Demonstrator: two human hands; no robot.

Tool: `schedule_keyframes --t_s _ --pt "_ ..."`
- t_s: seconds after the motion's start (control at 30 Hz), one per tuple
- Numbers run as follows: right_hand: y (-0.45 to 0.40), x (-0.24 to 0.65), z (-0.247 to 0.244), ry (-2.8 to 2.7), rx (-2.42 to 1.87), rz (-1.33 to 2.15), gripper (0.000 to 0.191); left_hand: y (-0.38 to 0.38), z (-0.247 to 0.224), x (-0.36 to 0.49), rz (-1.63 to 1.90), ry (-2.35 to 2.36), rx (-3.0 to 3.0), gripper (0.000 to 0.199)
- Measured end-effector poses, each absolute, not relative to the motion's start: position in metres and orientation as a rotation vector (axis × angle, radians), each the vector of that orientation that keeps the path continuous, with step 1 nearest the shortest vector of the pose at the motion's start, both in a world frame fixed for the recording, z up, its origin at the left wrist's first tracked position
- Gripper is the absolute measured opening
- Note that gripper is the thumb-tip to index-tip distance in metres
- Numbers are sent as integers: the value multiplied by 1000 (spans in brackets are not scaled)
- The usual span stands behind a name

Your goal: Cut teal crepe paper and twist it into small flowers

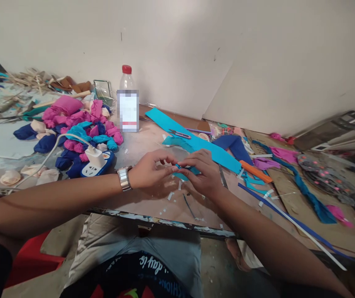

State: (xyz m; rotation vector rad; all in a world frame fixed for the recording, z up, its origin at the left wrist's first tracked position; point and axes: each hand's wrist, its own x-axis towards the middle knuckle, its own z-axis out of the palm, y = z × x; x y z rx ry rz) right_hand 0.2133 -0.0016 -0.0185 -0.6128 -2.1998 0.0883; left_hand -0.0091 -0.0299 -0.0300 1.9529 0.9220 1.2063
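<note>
My left hand [152, 169], with a metal watch [124, 178] at its wrist, is over the middle of the table with its thumb and fingers pinched together. My right hand [204, 171] meets it fingertip to fingertip. Between them they grip a small piece of blue fabric [182, 167], partly hidden by the right fingers. Just behind the hands a long bright-blue strip [217, 153] lies diagonally, with small thread snips [180, 134] on it. An orange-handled cutter [256, 171] lies at the strip's right end.
Pink, blue and cream fabric bundles [72, 120] are heaped at left, beside a power strip [106, 163] with a white plug [94, 156]. A red-capped bottle [127, 78] stands behind. Dark blue and white strips [304, 229] lie at right, near cardboard [289, 194].
</note>
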Motion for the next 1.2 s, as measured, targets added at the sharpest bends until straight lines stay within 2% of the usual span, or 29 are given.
schedule_keyframes --t_s 0.7,0.93,1.2 --pt "-5 212 -14 -2150 -652 153 17 -25 -34 -11 1331 829 2037 24" --pt "-5 213 -13 -2157 -634 155 9 -24 -32 -12 1330 863 1984 25" --pt "-3 213 -15 -2138 -626 133 11 -25 -34 -12 1327 810 2052 21"
